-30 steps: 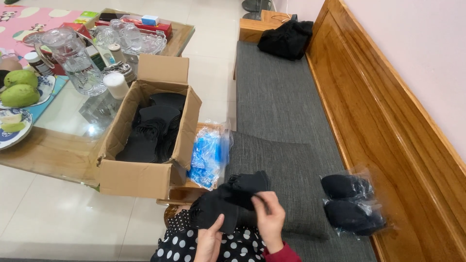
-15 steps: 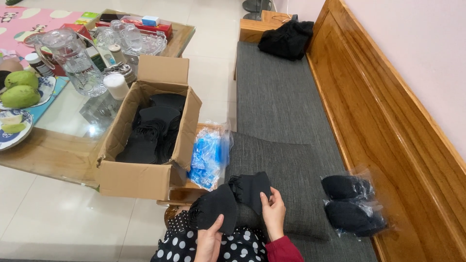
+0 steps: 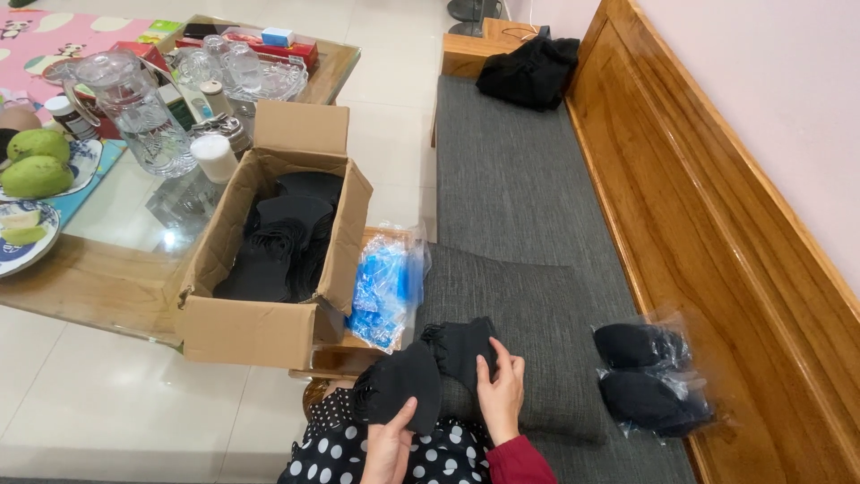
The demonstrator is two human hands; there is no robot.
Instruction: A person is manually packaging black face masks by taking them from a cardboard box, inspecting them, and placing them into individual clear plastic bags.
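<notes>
My left hand [image 3: 387, 445] holds a black fabric mask [image 3: 399, 383] from below, over my polka-dot lap. My right hand [image 3: 500, 392] grips a second black mask [image 3: 459, 348] against the grey cushion [image 3: 537, 314]. The two pieces lie side by side and overlap slightly. An open cardboard box [image 3: 269, 260] with several more black masks inside stands to the left on the table corner. Two clear bags of packed black masks [image 3: 647, 376] rest on the bench seat to my right.
A pack of blue plastic bags [image 3: 383, 285] leans beside the box. The glass-topped table [image 3: 107, 224] carries a glass jug [image 3: 143, 116], glasses, jars and a plate of green mangoes [image 3: 36, 161]. A black bag [image 3: 528, 72] sits at the bench's far end, wooden backrest [image 3: 717, 233] on the right.
The black pieces have been spread apart: my right hand slid to the right-hand mask while my left hand kept the left one from below.
</notes>
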